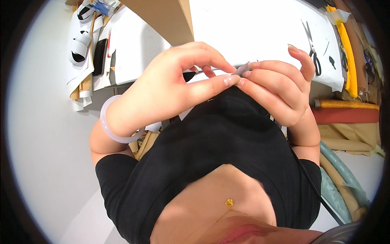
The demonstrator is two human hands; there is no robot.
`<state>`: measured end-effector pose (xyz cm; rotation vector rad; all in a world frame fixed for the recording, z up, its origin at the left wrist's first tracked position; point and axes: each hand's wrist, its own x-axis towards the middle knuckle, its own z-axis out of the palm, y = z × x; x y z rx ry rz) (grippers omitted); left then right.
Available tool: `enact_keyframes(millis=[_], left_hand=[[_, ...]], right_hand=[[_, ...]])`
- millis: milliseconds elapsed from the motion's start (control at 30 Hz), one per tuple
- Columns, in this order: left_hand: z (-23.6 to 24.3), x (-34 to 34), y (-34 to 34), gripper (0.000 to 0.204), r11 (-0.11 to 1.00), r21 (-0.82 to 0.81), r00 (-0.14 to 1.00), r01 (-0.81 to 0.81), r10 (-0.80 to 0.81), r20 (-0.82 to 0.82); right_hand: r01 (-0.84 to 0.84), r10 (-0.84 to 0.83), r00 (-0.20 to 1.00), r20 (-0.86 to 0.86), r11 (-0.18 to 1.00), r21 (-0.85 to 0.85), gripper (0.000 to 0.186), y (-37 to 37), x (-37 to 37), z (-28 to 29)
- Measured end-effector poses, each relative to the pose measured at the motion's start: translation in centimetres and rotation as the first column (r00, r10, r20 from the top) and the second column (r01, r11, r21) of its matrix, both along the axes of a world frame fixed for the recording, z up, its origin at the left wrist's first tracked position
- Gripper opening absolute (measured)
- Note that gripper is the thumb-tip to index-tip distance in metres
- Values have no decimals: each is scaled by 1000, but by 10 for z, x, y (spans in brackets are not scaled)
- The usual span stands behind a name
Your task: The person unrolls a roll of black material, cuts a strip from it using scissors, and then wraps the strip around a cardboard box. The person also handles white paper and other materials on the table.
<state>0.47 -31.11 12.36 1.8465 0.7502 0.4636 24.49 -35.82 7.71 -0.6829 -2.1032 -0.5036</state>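
Both my hands meet in front of my chest, near the table's front edge. Between their fingertips is a small, thin grey piece (242,69), folded or pointed at its upper end; its material is too small to make out. My left hand (174,77) pinches the piece's left side with thumb and forefinger. From the other side my right hand (280,87) grips it between thumb and fingers, with the little finger lifted away. The fingertips cover part of the piece.
A brown board-like upright (168,20) rises beyond my left hand from the white table (252,28). Black-handled scissors (312,52) lie to the right, near a yellow roll (346,57). At left are a black phone (100,57) and curled white paper (79,46). Rolled materials (345,115) lie at lower right.
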Motion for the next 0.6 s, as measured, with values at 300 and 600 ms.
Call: enact_keyframes(millis=[300,600], left_hand=[[5,-4,-1,18,956,-289,999,-40,31,-35],[-19,-14,19,30,919,-234,933,-318,259,-249]], right_hand=[[-25,24,999,26,999,48,17,-4,-7,-2],[-20,23,996,82,999,-37,16,-26,6,-3]])
